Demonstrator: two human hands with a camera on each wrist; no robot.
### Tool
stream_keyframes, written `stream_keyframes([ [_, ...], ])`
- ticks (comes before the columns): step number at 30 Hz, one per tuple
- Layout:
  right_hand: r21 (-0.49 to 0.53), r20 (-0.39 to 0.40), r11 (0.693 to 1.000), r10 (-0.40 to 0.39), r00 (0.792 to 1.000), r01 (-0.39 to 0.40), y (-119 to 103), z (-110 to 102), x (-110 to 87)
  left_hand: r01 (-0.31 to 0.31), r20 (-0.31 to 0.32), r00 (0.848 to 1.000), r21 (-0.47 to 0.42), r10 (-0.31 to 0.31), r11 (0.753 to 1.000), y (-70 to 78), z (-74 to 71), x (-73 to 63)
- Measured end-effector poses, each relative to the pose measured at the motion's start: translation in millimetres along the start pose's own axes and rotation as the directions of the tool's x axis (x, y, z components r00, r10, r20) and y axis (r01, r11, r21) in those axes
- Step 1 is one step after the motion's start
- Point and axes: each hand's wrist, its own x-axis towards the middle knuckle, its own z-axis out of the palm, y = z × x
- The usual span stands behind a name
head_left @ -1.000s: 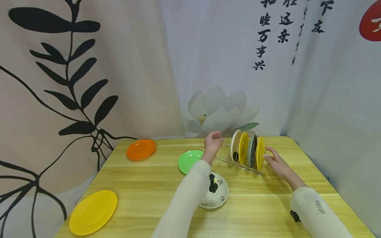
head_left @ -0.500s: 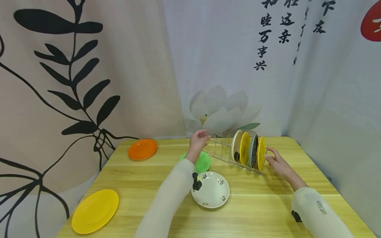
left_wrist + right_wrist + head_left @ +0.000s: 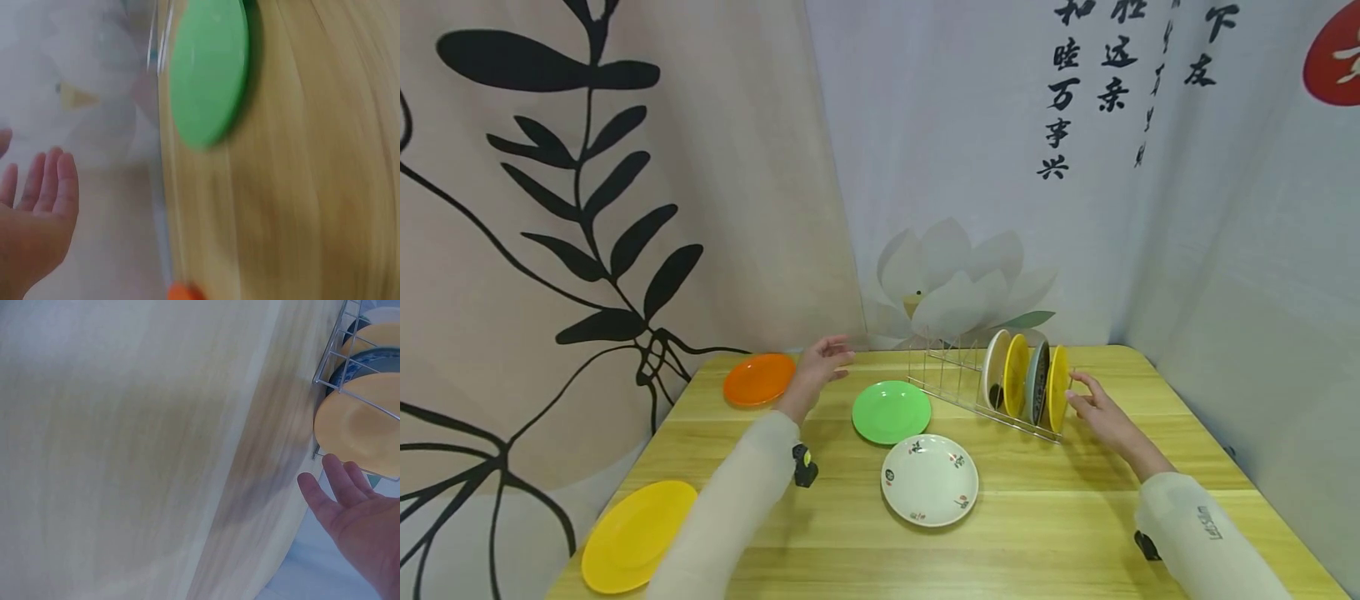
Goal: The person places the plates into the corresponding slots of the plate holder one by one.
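Note:
My left hand [image 3: 820,375] hangs in the air between the orange plate [image 3: 752,382] and the green plate [image 3: 891,412], holding nothing; its fingers look extended in the left wrist view. At the right end of the wire dish rack [image 3: 951,392] is my right hand [image 3: 1101,412], fingertips close to the outermost yellow plate [image 3: 1057,390] and the rack's end. Four-slot neighbours stand upright there too: a white plate [image 3: 995,367], another yellow plate [image 3: 1015,375] and a grey-blue patterned plate [image 3: 1037,379]. The right wrist view shows that hand's fingers spread, gripping nothing.
A white plate with small floral prints [image 3: 930,481] lies flat in front of the green one. Toward the left front edge of the wooden table [image 3: 1037,533] rests a large yellow plate [image 3: 638,537]. Printed curtains [image 3: 760,167] hang behind and beside the table.
My left hand has moved left, away from the rack and past the green plate toward the orange plate. The right hand has stayed beside the rack's right end.

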Motion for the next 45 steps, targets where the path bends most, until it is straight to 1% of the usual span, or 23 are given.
stream_keyframes([
  [3,-0.001,0.0,1.0,-0.005,1.0,0.005,-1,0,-0.1,-0.006,0.029,1.0,0.007,0.006,1.0,-4.2,-32.2,-4.5],
  [7,-0.002,-0.002,1.0,-0.008,1.0,0.008,-1,0,-0.1,0.009,0.068,0.998,0.04,-0.012,0.999,-9.0,-72.4,-16.4],
  [12,-0.007,-0.005,1.0,-0.013,1.0,0.013,-2,1,0.6,0.021,0.074,0.997,0.123,-0.03,0.992,-23.2,-121.7,-31.8],
  [15,-0.007,-0.006,1.0,-0.018,1.0,0.018,-2,1,1.1,0.012,0.095,0.995,0.178,-0.03,0.984,-32.4,-150.0,-42.9],
  [18,-0.008,-0.008,1.0,-0.02,1.0,0.02,-2,1,1.4,0.012,0.126,0.991,0.215,-0.04,0.976,-38.5,-174.9,-57.4],
  [20,-0.013,-0.008,1.0,-0.02,1.0,0.02,-2,2,1.2,0.032,0.127,0.99,0.24,-0.064,0.97,-41.5,-189.4,-67.7],
  [23,-0.012,-0.014,1.0,-0.022,1.0,0.022,-2,2,1.1,0.073,0.113,0.988,0.262,-0.106,0.962,-45.7,-209.3,-82.5],
  [25,-0.014,-0.014,1.0,-0.027,1.0,0.027,-3,2,0.9,0.101,0.102,0.985,0.297,-0.137,0.949,-49.4,-223.6,-90.6],
  [26,-0.014,-0.014,1.0,-0.027,1.0,0.027,-3,2,1.0,0.105,0.105,0.984,0.312,-0.145,0.944,-51.3,-231.5,-94.4],
  [29,-0.014,-0.013,1.0,-0.025,1.0,0.025,-3,1,1.2,0.132,0.079,0.982,0.359,-0.171,0.924,-56.5,-253.5,-104.7],
  [30,-0.017,-0.012,1.0,-0.025,1.0,0.025,-3,1,1.3,0.133,0.08,0.981,0.376,-0.175,0.917,-57.9,-260.5,-107.8],
  [32,-0.017,-0.013,1.0,-0.021,1.0,0.021,-3,1,1.4,0.153,0.056,0.98,0.384,-0.188,0.911,-58.8,-271.7,-114.4],
  [33,-0.016,-0.014,1.0,-0.02,1.0,0.02,-2,1,1.5,0.175,0.032,0.979,0.382,-0.202,0.908,-58.6,-276.0,-117.7],
  [36,-0.017,-0.014,1.0,-0.021,1.0,0.021,-2,1,0.7,0.222,0.005,0.971,0.368,-0.24,0.903,-57.3,-287.3,-126.9],
  [39,-0.015,-0.015,1.0,-0.019,1.0,0.019,-2,1,-0.4,0.275,-0.027,0.958,0.366,-0.285,0.889,-57.9,-297.2,-135.0],
  [41,-0.012,-0.015,1.0,-0.017,1.0,0.017,-2,0,-1.0,0.299,-0.043,0.951,0.374,-0.306,0.878,-60.6,-303.6,-139.0],
  [43,-0.01,-0.011,1.0,-0.017,1.0,0.016,-2,0,-1.4,0.326,-0.061,0.943,0.373,-0.327,0.869,-63.6,-308.7,-142.1],
  [45,-0.009,-0.011,1.0,-0.011,1.0,0.011,-1,0,-1.3,0.35,-0.081,0.935,0.362,-0.344,0.864,-67.7,-311.9,-143.6],
])
